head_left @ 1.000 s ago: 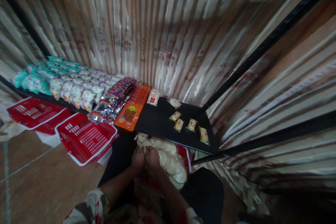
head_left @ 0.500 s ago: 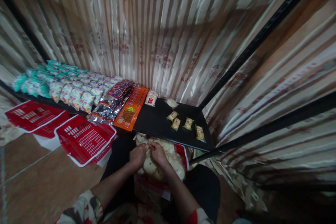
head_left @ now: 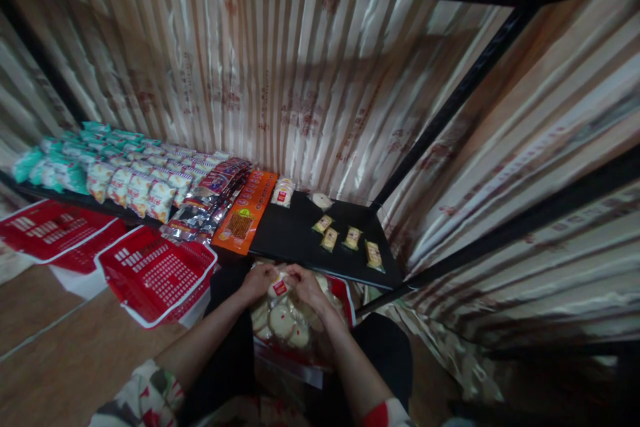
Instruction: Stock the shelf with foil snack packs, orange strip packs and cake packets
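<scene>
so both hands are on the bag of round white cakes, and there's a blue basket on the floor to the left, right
Not quite: the basket is red, not blue, as the head view shows. The rest holds: the left hand and right hand are both on the bag of round white cakes.

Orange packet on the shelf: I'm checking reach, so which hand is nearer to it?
Left. The left hand lies just below the orange packet; the right hand sits farther right, both on the bag of white snacks.

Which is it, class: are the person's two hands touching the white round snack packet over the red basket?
Touching. The head view shows the left hand and right hand both gripping the snack packet between their fingers.
</scene>
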{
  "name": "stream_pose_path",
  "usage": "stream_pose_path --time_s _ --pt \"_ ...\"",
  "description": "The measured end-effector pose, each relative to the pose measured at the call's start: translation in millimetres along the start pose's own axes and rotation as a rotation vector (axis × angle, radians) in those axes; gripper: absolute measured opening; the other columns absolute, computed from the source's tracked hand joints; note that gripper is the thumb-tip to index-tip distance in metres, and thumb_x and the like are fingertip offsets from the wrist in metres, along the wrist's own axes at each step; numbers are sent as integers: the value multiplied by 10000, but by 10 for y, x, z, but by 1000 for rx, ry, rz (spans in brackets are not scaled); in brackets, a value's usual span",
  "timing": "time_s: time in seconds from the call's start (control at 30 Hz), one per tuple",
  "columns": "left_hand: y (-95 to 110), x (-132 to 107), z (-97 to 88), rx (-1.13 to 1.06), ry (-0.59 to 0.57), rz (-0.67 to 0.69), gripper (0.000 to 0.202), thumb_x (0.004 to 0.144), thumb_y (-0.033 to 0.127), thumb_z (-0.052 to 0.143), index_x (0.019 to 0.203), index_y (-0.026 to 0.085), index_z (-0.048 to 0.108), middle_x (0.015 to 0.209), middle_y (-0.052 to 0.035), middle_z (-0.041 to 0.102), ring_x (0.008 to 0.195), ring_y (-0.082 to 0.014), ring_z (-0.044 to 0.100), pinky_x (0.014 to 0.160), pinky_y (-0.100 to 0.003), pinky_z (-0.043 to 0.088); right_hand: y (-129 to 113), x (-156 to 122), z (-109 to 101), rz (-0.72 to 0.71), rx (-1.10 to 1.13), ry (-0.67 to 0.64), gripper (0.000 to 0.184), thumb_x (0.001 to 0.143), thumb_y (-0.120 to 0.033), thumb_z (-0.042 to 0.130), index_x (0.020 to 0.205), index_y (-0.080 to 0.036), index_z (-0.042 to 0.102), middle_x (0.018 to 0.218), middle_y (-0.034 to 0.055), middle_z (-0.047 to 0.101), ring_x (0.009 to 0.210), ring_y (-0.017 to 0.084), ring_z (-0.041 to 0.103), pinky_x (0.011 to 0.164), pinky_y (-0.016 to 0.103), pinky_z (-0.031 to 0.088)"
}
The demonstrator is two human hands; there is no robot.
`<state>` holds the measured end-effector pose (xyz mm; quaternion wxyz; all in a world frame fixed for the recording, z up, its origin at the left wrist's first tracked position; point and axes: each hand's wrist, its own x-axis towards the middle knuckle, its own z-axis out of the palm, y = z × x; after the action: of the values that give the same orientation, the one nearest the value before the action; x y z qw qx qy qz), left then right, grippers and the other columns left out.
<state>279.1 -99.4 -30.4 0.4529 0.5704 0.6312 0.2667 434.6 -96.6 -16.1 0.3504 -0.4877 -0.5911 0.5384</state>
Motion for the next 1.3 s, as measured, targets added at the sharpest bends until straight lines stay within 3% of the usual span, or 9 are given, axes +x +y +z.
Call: stream_pose_path --time_s 0.17,0.33,0.5,0.73,0.9,1.07,1.3 --pt "74 15 -43 -379 -56 -57 304 732 403 572 841 123 616 599 22 585 490 -91 487 457 -202 376 26 46 -67 48 82 71 234 609 -378 667 719 -178 615 664 1 651 624 151 591 625 272 461" --pt "137 22 -85 -569 -53 -96 318 605 359 712 784 130 581 630 26 598 543 -81 528 502 -186 392 66 96 -112 52 152 116 287 588 -433 681 708 -185 600 653 7 650 620 162 599 628 288 462" --pt "148 83 -60 -658 -6 -127 241 603 279 708 712 136 547 597 40 579 544 -69 530 535 -180 390 31 156 -143 81 168 191 344 564 -475 688 730 -185 602 646 25 654 623 183 608 624 304 464" --pt "230 265 -88 -558 76 -47 146 659 267 628 706 141 570 567 41 561 533 -82 519 527 -190 390 -5 312 -146 64 161 266 321 580 -479 655 718 -194 604 602 15 644 575 177 596 582 290 464" --pt "278 440 -147 -384 152 34 133 693 260 585 722 131 607 609 20 591 568 -96 531 536 -188 397 2 453 -119 33 178 313 324 576 -455 649 756 -188 611 676 33 677 643 195 629 633 306 487" --pt "336 633 -231 -194 213 29 136 740 212 540 810 155 642 687 10 642 644 -110 569 575 -184 411 29 604 -108 2 209 326 314 585 -406 650 812 -193 613 765 44 698 697 201 650 688 325 504" --pt "439 869 -339 42 281 6 142 781 168 523 854 160 645 750 -3 655 696 -95 570 620 -171 394 40 890 -126 -12 168 391 233 585 -332 629 772 -194 610 718 32 687 661 193 641 641 300 500"
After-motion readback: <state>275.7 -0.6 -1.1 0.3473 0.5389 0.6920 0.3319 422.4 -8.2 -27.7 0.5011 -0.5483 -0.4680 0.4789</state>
